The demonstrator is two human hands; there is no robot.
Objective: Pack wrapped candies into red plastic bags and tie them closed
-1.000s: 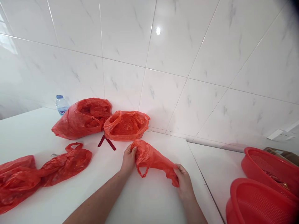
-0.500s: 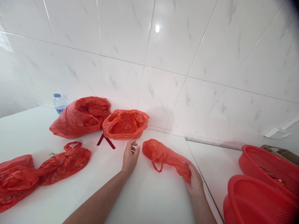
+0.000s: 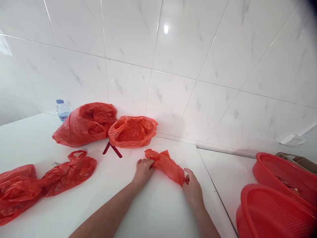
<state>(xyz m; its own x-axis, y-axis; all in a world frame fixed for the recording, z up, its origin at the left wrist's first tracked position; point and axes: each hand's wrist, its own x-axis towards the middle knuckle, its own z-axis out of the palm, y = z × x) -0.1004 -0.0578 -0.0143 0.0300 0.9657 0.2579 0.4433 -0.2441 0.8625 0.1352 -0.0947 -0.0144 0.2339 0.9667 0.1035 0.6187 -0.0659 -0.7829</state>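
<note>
A crumpled red plastic bag (image 3: 169, 167) lies stretched between my two hands, just above or on the white table (image 3: 158, 205). My left hand (image 3: 144, 171) pinches its upper left end, where the gathered edge flares out. At the lower right end, my right hand (image 3: 193, 189) grips the bag's other tip between thumb and fingers. Whether anything is inside the bag cannot be made out. Beyond my left hand stands an opened red plastic bag (image 3: 133, 132), its mouth spread wide with crumpled red plastic inside.
Against the tiled wall are a full red bag (image 3: 81, 127) and a water bottle (image 3: 62, 110). Two dark red strips (image 3: 112, 149) lie before them. Knotted red bags (image 3: 66, 175) rest at left. Red baskets (image 3: 277, 211) stand at right beyond a table seam, one holding small metallic-looking pieces.
My left hand has moved onto the bag's left end and closed on it. My right hand has shifted left with its end, and the bag now looks shorter and its handle loop no longer hangs out.
</note>
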